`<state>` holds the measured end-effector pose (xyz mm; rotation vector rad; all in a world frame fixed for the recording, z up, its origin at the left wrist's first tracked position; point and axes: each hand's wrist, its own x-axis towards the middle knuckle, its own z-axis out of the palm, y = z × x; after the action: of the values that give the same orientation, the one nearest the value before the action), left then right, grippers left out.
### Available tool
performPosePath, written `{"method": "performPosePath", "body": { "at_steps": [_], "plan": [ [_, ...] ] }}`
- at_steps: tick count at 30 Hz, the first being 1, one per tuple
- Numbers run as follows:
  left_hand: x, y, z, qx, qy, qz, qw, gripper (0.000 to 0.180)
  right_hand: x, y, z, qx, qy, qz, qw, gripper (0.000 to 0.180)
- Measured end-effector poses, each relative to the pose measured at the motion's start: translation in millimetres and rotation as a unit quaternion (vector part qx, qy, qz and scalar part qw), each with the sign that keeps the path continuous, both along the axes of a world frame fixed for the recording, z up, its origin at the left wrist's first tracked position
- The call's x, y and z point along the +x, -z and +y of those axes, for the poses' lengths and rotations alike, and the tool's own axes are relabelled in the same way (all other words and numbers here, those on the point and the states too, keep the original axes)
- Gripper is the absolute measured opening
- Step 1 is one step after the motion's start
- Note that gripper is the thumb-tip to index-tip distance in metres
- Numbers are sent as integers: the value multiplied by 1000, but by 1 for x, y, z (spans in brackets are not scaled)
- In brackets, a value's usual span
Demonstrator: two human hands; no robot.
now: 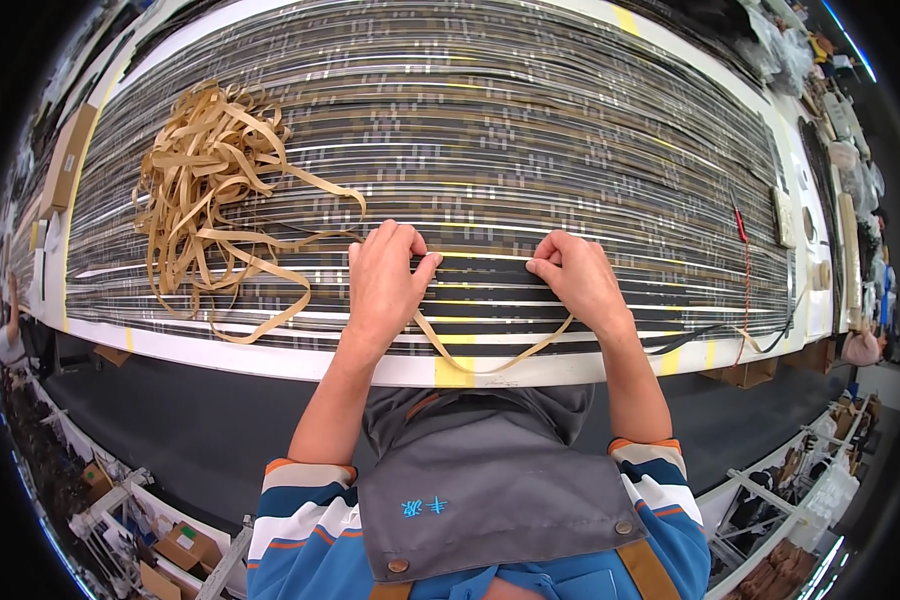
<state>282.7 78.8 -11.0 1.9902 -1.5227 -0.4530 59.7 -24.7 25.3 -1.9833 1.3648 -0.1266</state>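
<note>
A narrow tan ribbon (495,372) sags in a loop toward the table's near edge, its two ends running up under my hands. My left hand (385,285) is closed in a pinch of thumb and forefinger on the ribbon. Level with it and a short way to the right, my right hand (582,282) pinches the ribbon too; the exact grip points are partly hidden by the fingers. Beneath both hands lie long dark, grey and brown strips (490,150) stretched side by side across the table. Left of my left hand sits a tangled heap of tan ribbon (210,160).
A red-handled tool (740,226) on a red cord lies at the right. Beside it is a pale block (783,218). A cardboard box (68,158) stands at the left edge. The white table edge (260,362) runs before me. Shelves with boxes (188,548) stand behind.
</note>
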Motion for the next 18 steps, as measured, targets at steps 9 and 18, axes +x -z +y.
{"method": "performPosePath", "body": {
  "at_steps": [9,18],
  "plan": [
    [-7,9,6,-43,1,-24,999,21,-5,-2,7,-45,-35,82,995,22],
    [-84,-22,26,-95,177,-91,975,41,-6,3,6,-85,-61,81,991,32]
  ]
}}
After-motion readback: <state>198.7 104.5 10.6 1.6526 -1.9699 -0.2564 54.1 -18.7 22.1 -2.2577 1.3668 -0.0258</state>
